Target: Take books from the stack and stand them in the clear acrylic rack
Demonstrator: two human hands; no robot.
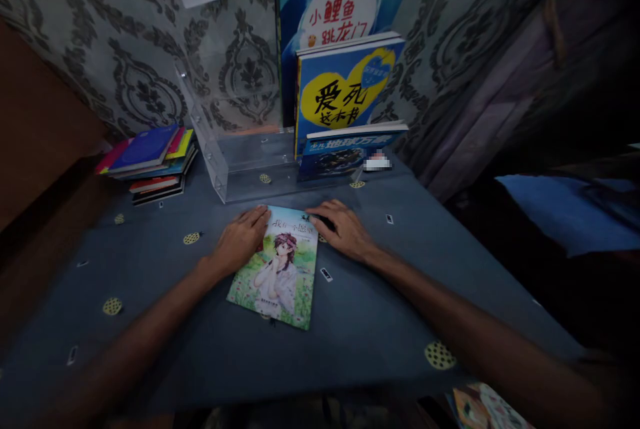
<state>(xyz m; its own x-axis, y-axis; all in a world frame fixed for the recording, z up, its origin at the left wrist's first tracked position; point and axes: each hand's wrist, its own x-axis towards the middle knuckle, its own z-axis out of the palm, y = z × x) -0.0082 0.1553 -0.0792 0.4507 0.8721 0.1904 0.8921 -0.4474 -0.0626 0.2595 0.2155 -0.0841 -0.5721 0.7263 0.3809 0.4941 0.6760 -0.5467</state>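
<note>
Together, palms down, left grip (242, 236) and right grip (345, 230) hold the book's (281, 270) upper corners.

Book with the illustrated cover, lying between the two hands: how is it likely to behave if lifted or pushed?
The book looks thin, so it's probably light and may flex if lifted by one edge. Lying flat on the patterned table, it should slide rather than tip. Its flat, rectangular shape makes rolling unlikely.
</note>
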